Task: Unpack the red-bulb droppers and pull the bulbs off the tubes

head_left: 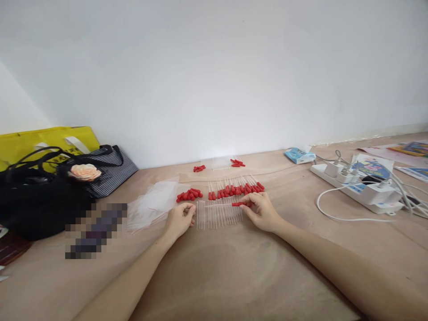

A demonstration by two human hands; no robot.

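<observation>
1. Capped tube (239, 204): one thin clear stem with a smooth red cap. It lies crosswise at the far edge of the bare tubes, mid-table (214, 276).
2. Right hand (262, 211): thumb and fingertips are pinched on the cap end of the tube.
3. Left hand (182, 218): the fingers are curled in at the left end of the bare tubes. I cannot tell whether they grip anything.
4. Bare tubes (219, 216): one flat row of clear, needle-thin sticks laid side by side, too fine to count.
5. Finished row (237, 189): one line of capped tubes just behind, their red ends crowded together.
6. Loose caps (190, 195): one heap of stubby red caps left of that row. Two small clusters of far caps (199, 168) lie near the wall.
7. Clear bags (152, 203): thin, glossy and flat, left of the heap.
8. Power strip (361, 189): one, white, with plugs in it, at the right.
</observation>
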